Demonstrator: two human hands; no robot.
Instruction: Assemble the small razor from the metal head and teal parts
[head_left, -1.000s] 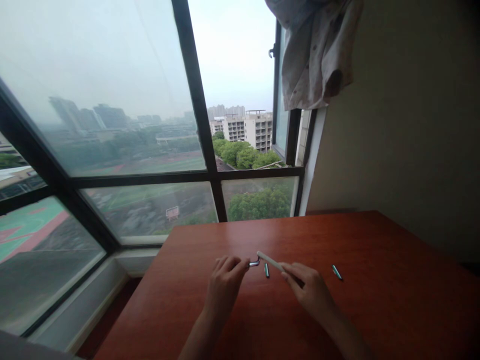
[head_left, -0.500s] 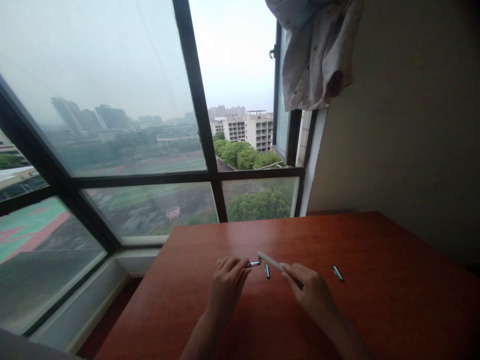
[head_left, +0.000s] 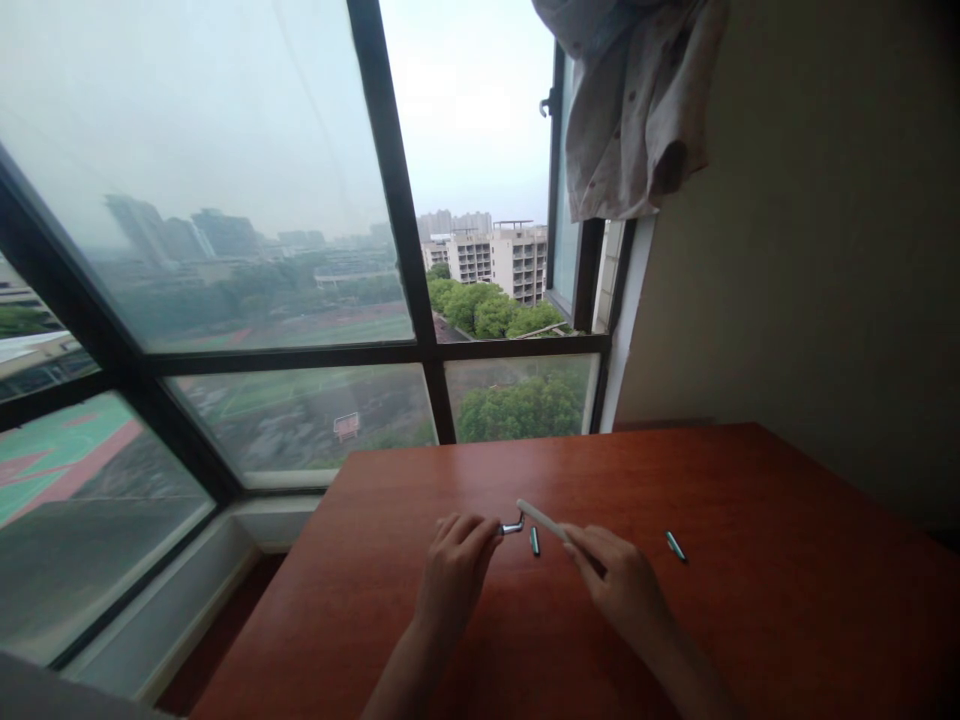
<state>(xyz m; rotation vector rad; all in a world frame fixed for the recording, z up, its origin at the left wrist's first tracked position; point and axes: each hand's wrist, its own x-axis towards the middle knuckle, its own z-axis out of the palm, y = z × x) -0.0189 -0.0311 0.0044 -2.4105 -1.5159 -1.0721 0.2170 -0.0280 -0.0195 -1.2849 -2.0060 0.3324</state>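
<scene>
My left hand (head_left: 455,565) is closed around a shiny metal razor handle (head_left: 511,527), whose bent neck points up at its right end. In my right hand (head_left: 613,570), a slim whitish stick (head_left: 544,520) is pinched and slants up to the left. The stick's far tip is at the bent end of the handle; whether the two touch is hard to tell. Below the stick, between my hands, a small green and dark razor head (head_left: 534,542) lies on the reddish-brown table (head_left: 420,475). Another razor head (head_left: 676,546) rests to the right of my right hand.
Beyond the table stands a dark-framed window (head_left: 300,358), with one pane open at the right. A light garment (head_left: 634,120) hangs at the upper right, in front of the plain wall (head_left: 787,250). A pale ledge (head_left: 277,515) runs along the table's left side.
Almost nothing differs. The stick's tip and the metal handle have shifted very slightly, while both hands keep their hold. The two razor heads lie where they were.
</scene>
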